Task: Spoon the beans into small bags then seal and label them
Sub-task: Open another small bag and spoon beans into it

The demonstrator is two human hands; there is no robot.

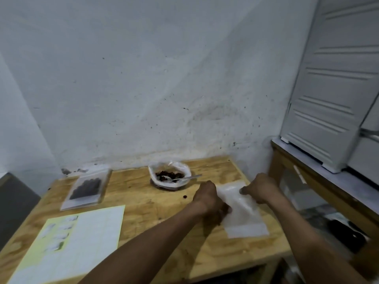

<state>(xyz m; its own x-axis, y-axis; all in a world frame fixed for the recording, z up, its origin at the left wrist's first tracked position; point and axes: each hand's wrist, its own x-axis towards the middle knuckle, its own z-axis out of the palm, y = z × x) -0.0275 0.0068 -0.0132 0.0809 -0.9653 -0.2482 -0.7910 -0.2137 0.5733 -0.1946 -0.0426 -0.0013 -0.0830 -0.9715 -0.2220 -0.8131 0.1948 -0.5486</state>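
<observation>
- Empty clear bag (pixel 242 210) lies flat on the wooden table (pixel 160 218) at its right side, long axis running from the near edge away toward the wall, tilted a little leftward at the far end
- Left hand (pixel 209 201) sits at the bag's left edge about midway along; fingers curled, apparently pinching the film, though blur hides the fingertips
- Right hand (pixel 260 190) is at the bag's far right corner, fingers curled and seemingly gripping the edge there; exact pinch cannot be confirmed
- Both hands flank the bag across its short axis, so pulling apart would open or flatten it; which end carries the mouth cannot be told
- Bowl of beans (pixel 169 175), lined with clear film, stands just beyond the bag toward the wall; spoon (pixel 184 178) rests in it, handle pointing right
- Judgement: the right hand is the nearer to the spoon handle, the left better placed to steady the bag
- Filled bag (pixel 86 189) of dark beans lies well apart at the left rear
- Label sheet (pixel 67 244) lies at the near left; small marks in one column, none legible
- No brand or readable writing on either bag or the bowl
</observation>
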